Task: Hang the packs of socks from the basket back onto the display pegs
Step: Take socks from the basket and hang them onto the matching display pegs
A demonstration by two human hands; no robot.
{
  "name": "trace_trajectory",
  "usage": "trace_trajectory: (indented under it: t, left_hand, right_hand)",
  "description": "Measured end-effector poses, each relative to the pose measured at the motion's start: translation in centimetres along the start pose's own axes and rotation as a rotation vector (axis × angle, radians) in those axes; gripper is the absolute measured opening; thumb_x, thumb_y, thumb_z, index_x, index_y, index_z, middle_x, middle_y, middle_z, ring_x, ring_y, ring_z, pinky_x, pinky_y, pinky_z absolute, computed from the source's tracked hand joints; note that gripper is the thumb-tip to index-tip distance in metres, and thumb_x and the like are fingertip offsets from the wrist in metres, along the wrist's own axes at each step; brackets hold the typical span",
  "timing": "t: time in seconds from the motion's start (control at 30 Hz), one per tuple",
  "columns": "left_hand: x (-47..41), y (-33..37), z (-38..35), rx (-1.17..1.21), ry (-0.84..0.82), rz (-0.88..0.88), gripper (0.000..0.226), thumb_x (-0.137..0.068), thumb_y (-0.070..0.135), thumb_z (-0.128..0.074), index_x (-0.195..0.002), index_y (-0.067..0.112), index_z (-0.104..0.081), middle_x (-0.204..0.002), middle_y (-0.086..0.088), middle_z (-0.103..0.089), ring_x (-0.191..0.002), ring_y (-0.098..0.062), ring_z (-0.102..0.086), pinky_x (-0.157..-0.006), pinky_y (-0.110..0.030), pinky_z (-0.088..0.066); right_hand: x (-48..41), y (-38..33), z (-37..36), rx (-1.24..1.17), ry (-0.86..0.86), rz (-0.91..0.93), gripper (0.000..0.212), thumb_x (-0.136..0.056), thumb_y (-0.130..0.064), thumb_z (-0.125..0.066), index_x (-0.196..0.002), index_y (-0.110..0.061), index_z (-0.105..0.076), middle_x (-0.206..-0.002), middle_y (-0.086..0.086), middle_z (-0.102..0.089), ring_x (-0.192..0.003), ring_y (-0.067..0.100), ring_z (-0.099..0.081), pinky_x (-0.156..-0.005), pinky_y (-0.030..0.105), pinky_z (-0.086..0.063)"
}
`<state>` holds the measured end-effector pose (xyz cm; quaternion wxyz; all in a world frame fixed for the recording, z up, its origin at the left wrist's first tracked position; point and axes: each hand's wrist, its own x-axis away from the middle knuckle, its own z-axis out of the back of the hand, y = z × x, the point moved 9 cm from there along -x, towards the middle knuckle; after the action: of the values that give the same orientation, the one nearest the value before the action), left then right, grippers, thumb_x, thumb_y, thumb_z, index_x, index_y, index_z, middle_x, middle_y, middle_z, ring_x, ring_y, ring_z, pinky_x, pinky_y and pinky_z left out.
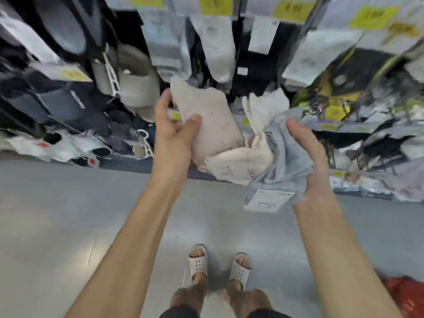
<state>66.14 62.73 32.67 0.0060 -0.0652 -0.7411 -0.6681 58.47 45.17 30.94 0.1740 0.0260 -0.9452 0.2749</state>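
My left hand [175, 131] grips a pale pink sock pack [211, 120], thumb on its front and fingers behind. In my right hand [309, 161] lies a bundle of sock packs: a light blue pack [284, 161] with a white label [267, 200] at its lower end, and cream packs [259, 131] bunched between the two hands. Both hands are held up in front of the sock display [220, 42], where white and grey sock packs hang from pegs. The pegs themselves are hidden in the blur.
Slippers on white hangers [128, 81] hang at the left, dark goods [57, 106] beside them. Yellow price tags [215, 5] run along the top. A red basket [406, 297] shows at the bottom right corner. Grey floor [57, 214] lies underfoot, with my sandalled feet [218, 265] below.
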Motion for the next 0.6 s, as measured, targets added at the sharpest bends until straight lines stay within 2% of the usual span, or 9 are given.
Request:
trace_trajectory:
  t: [0.03, 0.1, 0.17, 0.23, 0.33, 0.4, 0.47, 0.5, 0.6]
  left_hand:
    - [0.7, 4.5, -0.3, -0.017, 0.023, -0.065, 0.065, -0.095, 0.007, -0.055, -0.148, 0.037, -0.03, -0.122, 0.0, -0.07, -0.093, -0.018, -0.067, -0.089, -0.046, -0.059]
    - [2.2, 12.4, -1.1, -0.024, 0.017, -0.161, 0.061, -0.094, 0.004, -0.052, -0.135, 0.049, -0.046, -0.141, -0.006, -0.058, -0.09, -0.02, -0.063, -0.087, -0.048, -0.058]
    - [3.4, 18.1, -2.0, 0.059, -0.046, -0.148, 0.056, -0.089, -0.004, -0.043, -0.111, 0.038, -0.072, -0.118, 0.003, -0.072, -0.086, -0.019, -0.066, -0.079, -0.041, -0.054]
    - [4.7, 23.1, -3.3, 0.175, -0.171, -0.125, 0.059, -0.072, -0.007, -0.039, -0.106, 0.023, -0.077, -0.106, 0.0, -0.076, -0.091, -0.022, -0.068, -0.075, -0.035, -0.052]
    - [6.6, 30.6, -4.2, 0.243, -0.307, -0.223, 0.08, -0.058, -0.019, -0.034, -0.119, 0.02, -0.068, -0.12, -0.004, -0.07, -0.097, -0.015, -0.067, -0.059, -0.022, -0.05]
    - [7.5, 34.8, -4.2, 0.169, -0.283, -0.345, 0.087, -0.062, -0.034, -0.035, -0.12, 0.023, -0.065, -0.125, -0.003, -0.065, -0.104, -0.013, -0.064, -0.067, -0.02, -0.052]
    - [8.4, 38.3, -4.0, 0.035, -0.203, -0.501, 0.077, -0.073, -0.037, -0.044, -0.116, 0.023, -0.066, -0.12, -0.003, -0.068, -0.104, -0.011, -0.064, -0.081, -0.024, -0.054]
    - [8.8, 39.7, -4.1, -0.036, -0.171, -0.559, 0.066, -0.078, -0.031, -0.053, -0.111, 0.024, -0.069, -0.114, -0.002, -0.071, -0.1, -0.009, -0.067, -0.083, -0.024, -0.055]
    - [9.6, 43.3, -4.4, -0.232, -0.065, -0.663, 0.032, -0.08, -0.002, -0.072, -0.095, 0.026, -0.076, -0.098, 0.001, -0.075, -0.084, -0.003, -0.07, -0.072, -0.018, -0.053]
  right_hand:
    - [1.1, -1.7, -2.7, 0.02, -0.012, -0.004, 0.018, -0.078, -0.028, -0.065, -0.073, -0.015, -0.077, -0.068, 0.0, -0.072, -0.064, 0.015, -0.071, -0.06, 0.024, -0.056]
    - [3.3, -4.6, -7.9, 0.019, -0.077, -0.026, 0.019, -0.067, -0.028, -0.076, -0.079, -0.013, -0.075, -0.067, 0.002, -0.07, -0.061, 0.016, -0.069, -0.057, 0.025, -0.056]
    - [5.5, -7.1, -12.6, 0.013, -0.181, -0.046, 0.029, -0.059, -0.028, -0.085, -0.08, -0.011, -0.073, -0.065, 0.003, -0.068, -0.057, 0.016, -0.068, -0.054, 0.025, -0.056]
    - [7.6, -8.9, -17.3, -0.014, -0.328, -0.109, 0.036, -0.063, -0.026, -0.088, -0.087, -0.009, -0.067, -0.064, 0.003, -0.066, -0.055, 0.016, -0.067, -0.051, 0.025, -0.055]
    - [11.3, -10.9, -24.3, -0.064, -0.629, -0.256, 0.028, -0.089, -0.022, -0.069, -0.102, -0.001, -0.055, -0.07, 0.009, -0.054, -0.058, 0.023, -0.063, -0.059, 0.033, -0.057]
    - [12.9, -13.1, -27.2, -0.025, -0.738, -0.218, 0.026, -0.097, -0.021, -0.058, -0.108, 0.002, -0.05, -0.082, 0.013, -0.052, -0.051, 0.012, -0.044, -0.062, 0.029, -0.054]
    - [14.3, -14.7, -29.4, 0.018, -0.803, -0.193, 0.027, -0.098, -0.02, -0.056, -0.11, 0.004, -0.051, -0.094, 0.016, -0.054, -0.051, 0.004, -0.019, -0.058, 0.024, -0.046]
    - [14.9, -15.2, -30.1, 0.031, -0.815, -0.193, 0.028, -0.098, -0.02, -0.055, -0.111, 0.005, -0.051, -0.097, 0.017, -0.054, -0.052, 0.004, -0.015, -0.057, 0.022, -0.044]
    - [16.5, -16.5, -31.9, 0.042, -0.859, -0.229, 0.03, -0.099, -0.021, -0.054, -0.112, 0.006, -0.052, -0.097, 0.017, -0.054, -0.052, 0.007, -0.018, -0.058, 0.023, -0.044]
